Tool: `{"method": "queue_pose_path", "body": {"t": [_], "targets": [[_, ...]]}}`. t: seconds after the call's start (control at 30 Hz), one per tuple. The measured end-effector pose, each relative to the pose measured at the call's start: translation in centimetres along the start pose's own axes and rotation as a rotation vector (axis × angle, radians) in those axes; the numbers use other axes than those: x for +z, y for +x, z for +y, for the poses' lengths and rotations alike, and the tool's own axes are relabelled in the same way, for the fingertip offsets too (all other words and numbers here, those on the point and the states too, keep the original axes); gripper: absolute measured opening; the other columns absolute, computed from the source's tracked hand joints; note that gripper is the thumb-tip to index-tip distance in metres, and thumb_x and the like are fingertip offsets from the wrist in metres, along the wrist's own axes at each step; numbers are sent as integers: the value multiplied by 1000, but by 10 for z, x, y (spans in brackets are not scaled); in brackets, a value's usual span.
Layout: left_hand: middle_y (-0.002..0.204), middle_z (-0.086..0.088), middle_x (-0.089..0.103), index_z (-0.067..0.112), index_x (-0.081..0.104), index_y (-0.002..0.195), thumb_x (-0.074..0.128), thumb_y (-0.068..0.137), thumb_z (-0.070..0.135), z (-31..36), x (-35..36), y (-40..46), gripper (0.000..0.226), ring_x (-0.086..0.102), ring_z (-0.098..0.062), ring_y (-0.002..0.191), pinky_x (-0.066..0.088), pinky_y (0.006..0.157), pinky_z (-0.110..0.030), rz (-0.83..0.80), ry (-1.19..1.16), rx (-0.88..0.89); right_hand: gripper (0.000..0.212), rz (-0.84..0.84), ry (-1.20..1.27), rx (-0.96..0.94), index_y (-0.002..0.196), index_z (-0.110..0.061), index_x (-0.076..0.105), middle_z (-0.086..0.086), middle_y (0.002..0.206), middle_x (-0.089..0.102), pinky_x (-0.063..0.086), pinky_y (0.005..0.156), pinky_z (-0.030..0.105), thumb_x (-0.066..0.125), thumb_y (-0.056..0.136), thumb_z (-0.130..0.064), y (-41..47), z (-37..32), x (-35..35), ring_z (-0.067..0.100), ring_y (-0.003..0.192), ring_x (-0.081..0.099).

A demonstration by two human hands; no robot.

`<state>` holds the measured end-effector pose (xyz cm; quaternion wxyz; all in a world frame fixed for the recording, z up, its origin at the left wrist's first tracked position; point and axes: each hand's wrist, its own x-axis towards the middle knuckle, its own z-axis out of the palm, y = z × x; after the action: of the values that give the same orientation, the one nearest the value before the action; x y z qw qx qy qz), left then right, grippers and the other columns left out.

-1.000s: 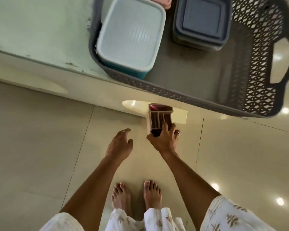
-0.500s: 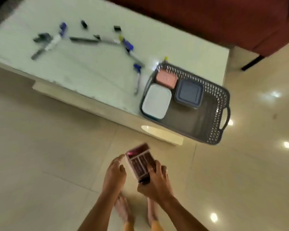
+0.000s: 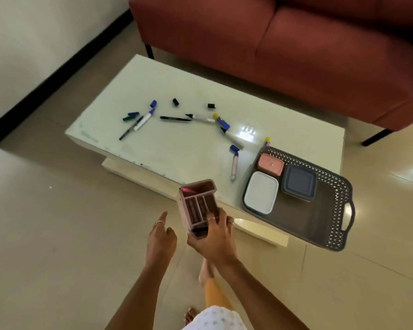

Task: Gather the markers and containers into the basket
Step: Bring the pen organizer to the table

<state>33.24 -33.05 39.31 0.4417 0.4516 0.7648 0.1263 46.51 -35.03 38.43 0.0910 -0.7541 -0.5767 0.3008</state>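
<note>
My right hand (image 3: 214,236) grips a pink divided organizer (image 3: 197,206) with a marker or two inside, held in the air in front of the table's near edge. Beside it, my left hand (image 3: 160,239) hovers with relaxed fingers and holds nothing. A grey basket (image 3: 329,225) sits at the table's right end, overhanging the edge. It holds a white container (image 3: 260,192), a pink container (image 3: 271,164) and a dark blue container (image 3: 299,182). Several markers (image 3: 234,166) and loose caps (image 3: 175,101) lie scattered on the white table (image 3: 181,144).
A red sofa (image 3: 296,44) stands right behind the table. Glossy beige floor tiles (image 3: 57,234) surround the table, and a wall with a dark baseboard runs along the left. My feet show on the floor below my hands.
The view has pulled back and up from the table edge, so the whole table and sofa show now. My right hand keeps its hold on the organizer and has lifted it toward the table.
</note>
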Motion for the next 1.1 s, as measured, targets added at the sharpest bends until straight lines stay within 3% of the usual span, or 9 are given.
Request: {"method": "queue_pose_path", "body": {"t": [0.53, 0.67, 0.83, 1.1], "targets": [[150, -11, 38, 9, 35, 143, 38, 92, 1, 78, -38, 164, 52, 42, -27, 134, 35, 105, -26, -36, 52, -17, 67, -116, -202, 75, 124, -11, 47, 15, 136, 30, 41, 101, 40, 58, 74, -54, 195, -48, -8, 31, 116, 37], [147, -15, 42, 12, 32, 146, 38, 91, 2, 90, -49, 189, 56, 42, -29, 134, 32, 111, -35, -55, 54, -36, 70, -132, -245, 90, 125, -8, 49, 19, 140, 27, 41, 102, 46, 61, 74, -53, 217, -64, -5, 37, 121, 36], [150, -11, 38, 14, 29, 147, 39, 92, 3, 99, -62, 212, 58, 41, -26, 135, 32, 110, -32, -148, 93, -28, 77, -147, -248, 152, 126, -5, 48, 21, 142, 26, 40, 101, 48, 64, 73, -58, 236, -89, 3, 40, 123, 35], [152, -9, 35, 14, 28, 147, 39, 92, 4, 120, -95, 248, 57, 51, -30, 127, 42, 107, -42, -215, 175, 53, 86, -142, -79, 287, 129, -2, 44, 21, 147, 17, 36, 107, 51, 68, 71, -61, 261, -125, 12, 43, 134, 22]]}}
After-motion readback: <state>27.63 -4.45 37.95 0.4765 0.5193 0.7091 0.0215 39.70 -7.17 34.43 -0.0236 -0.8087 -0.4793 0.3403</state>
